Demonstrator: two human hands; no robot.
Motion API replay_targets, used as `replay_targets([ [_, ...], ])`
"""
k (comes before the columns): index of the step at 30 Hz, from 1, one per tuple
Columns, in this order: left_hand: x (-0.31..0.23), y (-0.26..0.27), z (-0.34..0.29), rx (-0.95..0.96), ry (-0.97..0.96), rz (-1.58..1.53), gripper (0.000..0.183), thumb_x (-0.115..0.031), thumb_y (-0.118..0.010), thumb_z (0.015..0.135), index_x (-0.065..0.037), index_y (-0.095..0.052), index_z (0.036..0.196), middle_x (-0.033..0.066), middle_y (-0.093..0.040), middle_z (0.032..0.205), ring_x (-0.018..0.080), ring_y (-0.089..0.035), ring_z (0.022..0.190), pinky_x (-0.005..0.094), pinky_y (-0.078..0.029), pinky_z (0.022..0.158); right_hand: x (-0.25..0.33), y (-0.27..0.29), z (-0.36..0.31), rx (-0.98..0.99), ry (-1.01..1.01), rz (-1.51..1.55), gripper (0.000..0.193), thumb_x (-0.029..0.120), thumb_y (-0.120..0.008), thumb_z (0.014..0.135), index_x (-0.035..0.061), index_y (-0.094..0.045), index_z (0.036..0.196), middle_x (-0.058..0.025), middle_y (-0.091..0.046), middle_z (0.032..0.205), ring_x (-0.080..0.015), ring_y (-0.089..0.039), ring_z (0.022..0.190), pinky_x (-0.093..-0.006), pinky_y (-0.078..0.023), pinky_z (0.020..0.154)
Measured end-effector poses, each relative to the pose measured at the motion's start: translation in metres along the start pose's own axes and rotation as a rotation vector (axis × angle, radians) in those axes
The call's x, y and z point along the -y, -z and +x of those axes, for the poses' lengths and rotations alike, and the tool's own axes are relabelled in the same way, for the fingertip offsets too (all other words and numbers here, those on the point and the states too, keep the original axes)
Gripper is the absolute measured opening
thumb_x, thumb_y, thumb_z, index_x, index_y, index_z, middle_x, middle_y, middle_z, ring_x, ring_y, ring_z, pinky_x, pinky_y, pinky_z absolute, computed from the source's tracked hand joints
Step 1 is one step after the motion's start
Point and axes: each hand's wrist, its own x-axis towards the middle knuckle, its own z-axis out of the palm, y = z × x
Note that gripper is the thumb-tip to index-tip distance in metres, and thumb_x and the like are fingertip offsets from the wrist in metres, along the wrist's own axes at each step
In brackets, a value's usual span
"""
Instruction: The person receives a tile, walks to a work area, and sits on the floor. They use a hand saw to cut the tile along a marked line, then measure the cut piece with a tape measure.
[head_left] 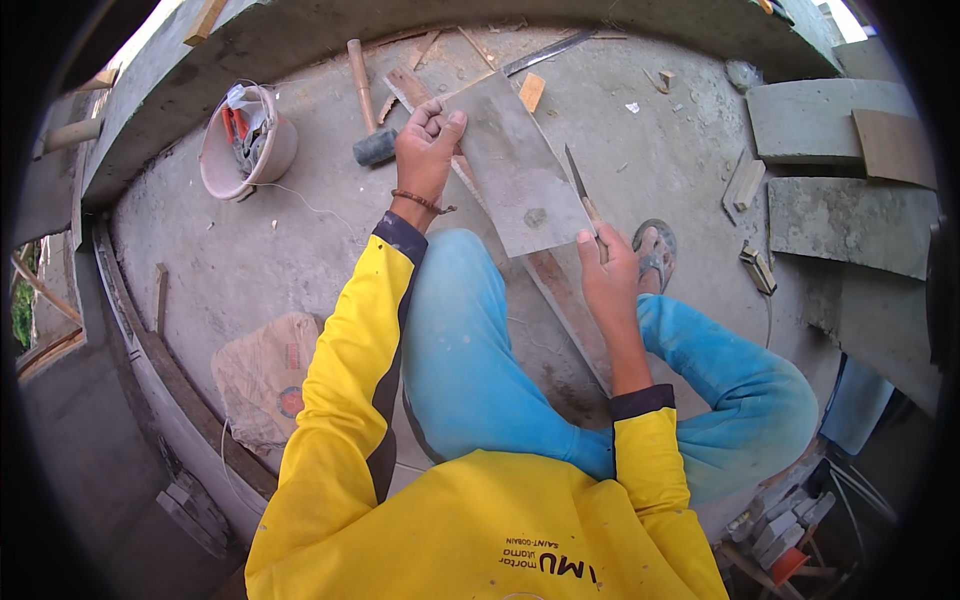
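A flat grey rectangular panel (515,165) lies slantwise in front of me, over a long narrow board (560,295) on the floor. My left hand (428,145) is closed on the panel's left edge, thumb on top. In my right hand (607,275) is a slim pointed tool with a dark blade (576,172) and a wooden handle, its tip pointing away from me. The right thumb is close to the panel's near right corner; whether it touches is unclear. A mallet (375,147) with a black head and wooden handle lies left of the panel.
A pinkish bucket (213,165) holding tools stands at the left, and a paper sack (262,370) lies nearer. Grey slabs (850,225) line the right side. A wood block (532,92) and a metal strip (550,52) lie beyond the panel, before a low wall (300,30).
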Motion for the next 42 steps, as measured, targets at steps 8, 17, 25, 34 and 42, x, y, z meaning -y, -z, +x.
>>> replay_targets([
  [8,-0.014,0.02,0.007,-0.1,-0.333,0.549,0.021,-0.017,-0.08,0.093,0.001,-0.073,0.1,0.0008,-0.07,0.084,0.0061,-0.062,0.075,0.0243,-0.052,0.068,-0.018,0.0,-0.005,-0.063,-0.055,-0.144,0.031,0.017,-0.062,0.098,0.0081,-0.07,0.126,-0.0244,-0.062,0.114,-0.0387,-0.063,0.107,-0.0437,-0.048,0.097],
  [17,0.014,0.056,-0.043,0.214,-0.794,0.9,0.023,0.007,-0.079,0.076,-0.007,-0.076,0.093,0.0079,-0.074,0.091,0.0246,-0.075,0.09,0.0306,-0.06,0.077,-0.02,-0.002,-0.014,-0.067,-0.085,-0.083,0.032,0.015,-0.062,0.097,0.0103,-0.071,0.127,-0.0221,-0.064,0.115,-0.0362,-0.064,0.11,-0.042,-0.048,0.099],
  [25,0.076,0.095,-0.081,0.211,-0.705,1.045,0.018,0.002,-0.08,0.077,-0.01,-0.075,0.09,0.0085,-0.074,0.098,0.0261,-0.075,0.098,0.0334,-0.061,0.077,-0.021,0.006,-0.019,-0.043,-0.091,-0.108,0.031,0.011,-0.062,0.097,0.0098,-0.072,0.126,-0.0198,-0.064,0.111,-0.0332,-0.064,0.105,-0.0398,-0.048,0.096],
  [34,0.063,0.07,-0.065,0.189,-0.794,0.918,0.024,0.005,-0.08,0.076,-0.008,-0.066,0.091,0.0101,-0.075,0.109,0.0321,-0.073,0.109,0.0379,-0.06,0.087,-0.024,0.01,-0.023,-0.041,-0.067,-0.153,0.031,0.009,-0.063,0.097,0.0038,-0.068,0.128,-0.0194,-0.068,0.114,-0.0329,-0.065,0.106,-0.0384,-0.049,0.095],
  [42,0.03,0.041,-0.024,-0.143,-0.46,0.569,0.02,-0.005,-0.077,0.092,-0.001,-0.06,0.1,0.0105,-0.073,0.089,0.0182,-0.074,0.086,0.0305,-0.059,0.078,-0.044,0.011,-0.028,-0.024,-0.295,-0.313,0.044,0.013,-0.064,0.098,0.0,-0.055,0.139,-0.0246,-0.067,0.126,-0.0397,-0.067,0.115,-0.0429,-0.052,0.095],
])
